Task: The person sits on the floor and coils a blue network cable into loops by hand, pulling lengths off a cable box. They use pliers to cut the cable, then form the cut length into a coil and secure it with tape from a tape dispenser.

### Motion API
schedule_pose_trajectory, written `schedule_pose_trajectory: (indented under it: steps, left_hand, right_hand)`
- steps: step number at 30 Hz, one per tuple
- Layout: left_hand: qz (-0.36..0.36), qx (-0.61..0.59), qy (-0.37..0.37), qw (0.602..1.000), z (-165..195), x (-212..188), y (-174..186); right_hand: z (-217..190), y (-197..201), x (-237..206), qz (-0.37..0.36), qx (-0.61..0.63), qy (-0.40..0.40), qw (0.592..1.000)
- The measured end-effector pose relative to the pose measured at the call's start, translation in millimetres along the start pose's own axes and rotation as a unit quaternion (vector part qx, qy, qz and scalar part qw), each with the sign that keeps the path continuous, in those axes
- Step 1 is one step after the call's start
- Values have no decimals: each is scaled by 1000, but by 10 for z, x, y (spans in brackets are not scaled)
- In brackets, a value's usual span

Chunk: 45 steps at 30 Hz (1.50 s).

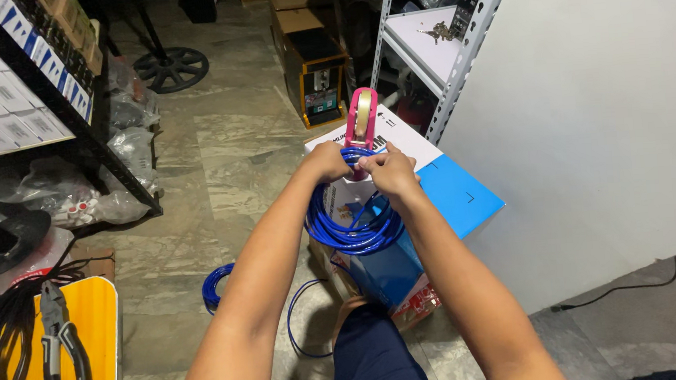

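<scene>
From the head view, a blue and white cardboard box [404, 209] stands on the floor with its flaps open; what lies inside it is hidden by the coil and the arms. Over it hangs a coil of blue cable [353, 225], its top gathered between both hands. The left hand [326, 163] is closed around the top of the coil, and the right hand [389, 171] is curled tight on the same bunch just beside it, fingertips pinched together. A pink tape dispenser [362, 120] stands upright right behind the knuckles, touching or nearly so. A second, smaller blue coil [217, 286] lies on the floor, partly cut off by the left forearm. At lower left, pliers [61, 348] rest on an orange worktop [99, 370], beside black cables that run out of frame.
</scene>
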<state>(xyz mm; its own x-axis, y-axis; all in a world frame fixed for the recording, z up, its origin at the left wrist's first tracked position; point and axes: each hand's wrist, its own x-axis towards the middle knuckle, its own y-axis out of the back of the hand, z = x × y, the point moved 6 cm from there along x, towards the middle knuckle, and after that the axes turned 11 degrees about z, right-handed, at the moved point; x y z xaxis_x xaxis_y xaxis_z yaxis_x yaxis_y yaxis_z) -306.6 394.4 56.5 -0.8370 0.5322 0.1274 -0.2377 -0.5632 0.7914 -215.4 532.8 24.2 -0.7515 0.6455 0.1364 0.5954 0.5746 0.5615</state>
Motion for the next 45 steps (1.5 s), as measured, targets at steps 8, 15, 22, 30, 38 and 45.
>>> schedule_pose_trajectory:
  steps: [8,15,22,30,38,45]
  left_hand:
    - [-59,-65,13,996,-18,-34,-11]
    - [-90,-92,-41,991,-45,5,-65]
    - [-101,-192,-65,974,-49,0,-80]
    - [-55,-103,-50,992,-51,12,-25]
    - [-16,-45,-56,997,-129,49,39]
    - [-47,-78,-23,996,-127,63,137]
  right_hand:
    - [-153,67,-60,51,-140,114,982]
    - [-436,207,-256,121,-189,226,948]
    - [-258,107,-241,135,-246,299,912]
    - [-116,219,71,-159,13,190,969]
    - [-266,412,234,-148,-226,193,943]
    - [-56,317,209,-259,-105,39,959]
